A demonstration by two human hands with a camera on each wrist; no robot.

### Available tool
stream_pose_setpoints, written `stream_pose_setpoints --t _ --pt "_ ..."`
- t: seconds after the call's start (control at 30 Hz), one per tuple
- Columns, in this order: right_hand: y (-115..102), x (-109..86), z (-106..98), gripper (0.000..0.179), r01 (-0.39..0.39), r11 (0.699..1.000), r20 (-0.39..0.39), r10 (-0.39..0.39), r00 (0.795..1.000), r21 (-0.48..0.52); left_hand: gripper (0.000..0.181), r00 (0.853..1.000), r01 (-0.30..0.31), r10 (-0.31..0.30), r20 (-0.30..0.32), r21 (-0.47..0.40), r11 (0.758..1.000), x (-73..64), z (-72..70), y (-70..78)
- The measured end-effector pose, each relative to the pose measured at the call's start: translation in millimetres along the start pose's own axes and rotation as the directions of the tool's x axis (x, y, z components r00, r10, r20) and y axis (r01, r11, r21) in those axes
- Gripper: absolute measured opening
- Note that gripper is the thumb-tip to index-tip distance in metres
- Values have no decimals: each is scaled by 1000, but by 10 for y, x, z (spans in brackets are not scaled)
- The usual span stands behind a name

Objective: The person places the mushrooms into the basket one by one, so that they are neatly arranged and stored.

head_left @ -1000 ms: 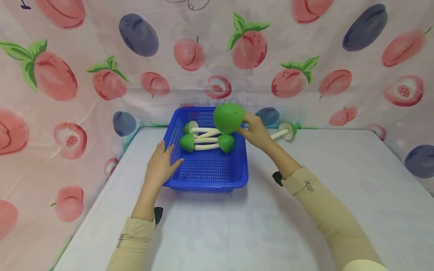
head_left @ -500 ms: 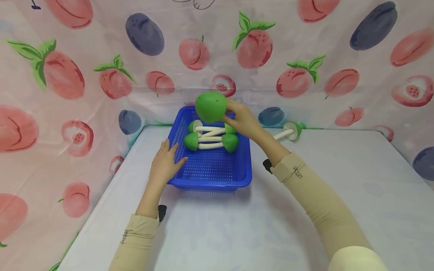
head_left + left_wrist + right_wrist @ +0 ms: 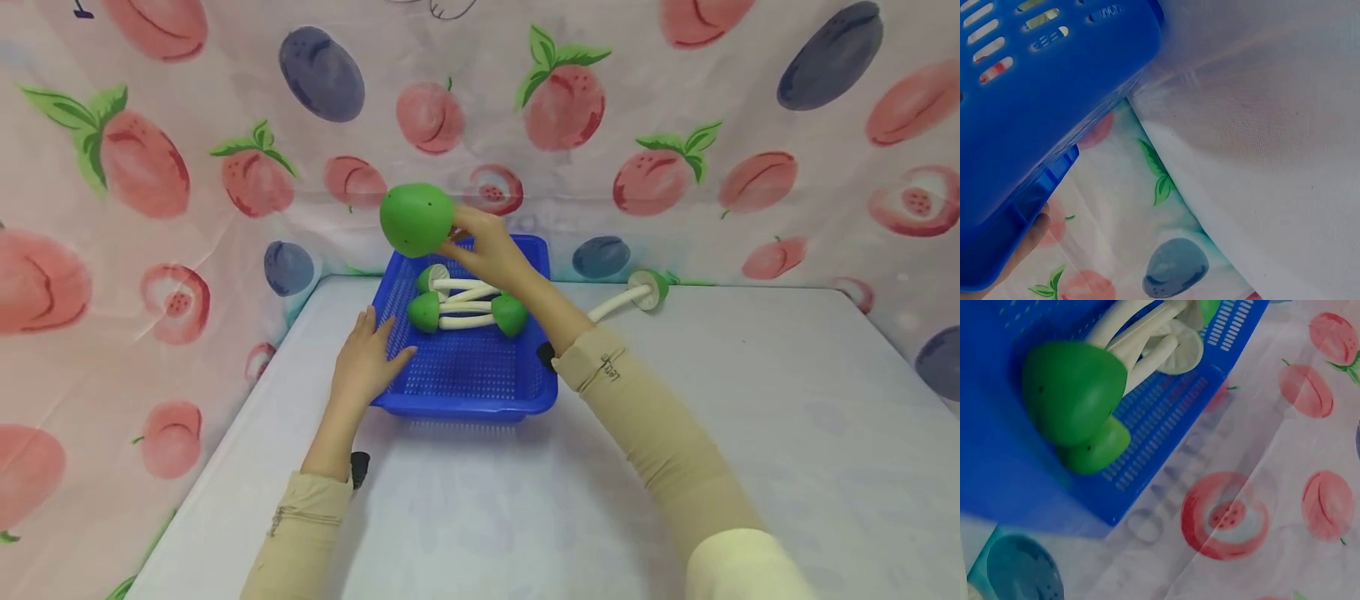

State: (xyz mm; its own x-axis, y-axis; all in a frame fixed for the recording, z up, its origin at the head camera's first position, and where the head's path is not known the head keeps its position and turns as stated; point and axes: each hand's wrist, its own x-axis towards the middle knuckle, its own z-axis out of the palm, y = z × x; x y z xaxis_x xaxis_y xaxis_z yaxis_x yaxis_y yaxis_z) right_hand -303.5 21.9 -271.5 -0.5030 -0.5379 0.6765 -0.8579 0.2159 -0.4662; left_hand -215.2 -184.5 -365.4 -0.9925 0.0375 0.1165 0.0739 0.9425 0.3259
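My right hand (image 3: 487, 246) holds a toy mushroom (image 3: 417, 220) above the back left part of the blue basket (image 3: 465, 407); its green cap faces the head camera and its stem is hidden behind the cap and fingers. My left hand (image 3: 363, 360) rests on the basket's left rim, fingers nearly straight and thumb spread over the inside. In the left wrist view its fingers (image 3: 1036, 230) lie along the outside of the rim. Several mushrooms with green caps (image 3: 1072, 394) and white stems (image 3: 467, 322) lie in the back half of the basket.
Another toy mushroom (image 3: 645, 292) lies on the white table (image 3: 712, 417) to the right of the basket, its stem partly behind the right arm. A fruit-print cloth (image 3: 570, 192) hangs behind and along the left side of the table.
My right hand has moved left and slightly up with the toy mushroom, from the basket's back right to over its back left. The left hand stays at the rim.
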Motion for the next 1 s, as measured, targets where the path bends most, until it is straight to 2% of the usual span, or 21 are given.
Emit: stream_pose_setpoints --t 0.27,0.43,0.6,0.77,1.0 --pt "-14 115 204 25 -17 999 54 19 998 -34 69 1000 -8 9 -20 8 1000 30 -26 -28" --pt "54 74 301 29 -92 994 98 97 990 -52 72 999 -18 18 -33 6 1000 26 6 -31" --pt "184 -3 392 28 -159 984 159 169 973 -76 74 999 -12 12 -40 4 1000 25 0 -4" --pt "284 -76 432 23 -218 970 235 237 942 -105 75 1000 -7 7 -18 0 1000 17 -1 18" --pt "386 -74 555 24 -240 948 397 306 865 -209 82 1000 2 -3 -29 -26 1000 3 -5 -8"
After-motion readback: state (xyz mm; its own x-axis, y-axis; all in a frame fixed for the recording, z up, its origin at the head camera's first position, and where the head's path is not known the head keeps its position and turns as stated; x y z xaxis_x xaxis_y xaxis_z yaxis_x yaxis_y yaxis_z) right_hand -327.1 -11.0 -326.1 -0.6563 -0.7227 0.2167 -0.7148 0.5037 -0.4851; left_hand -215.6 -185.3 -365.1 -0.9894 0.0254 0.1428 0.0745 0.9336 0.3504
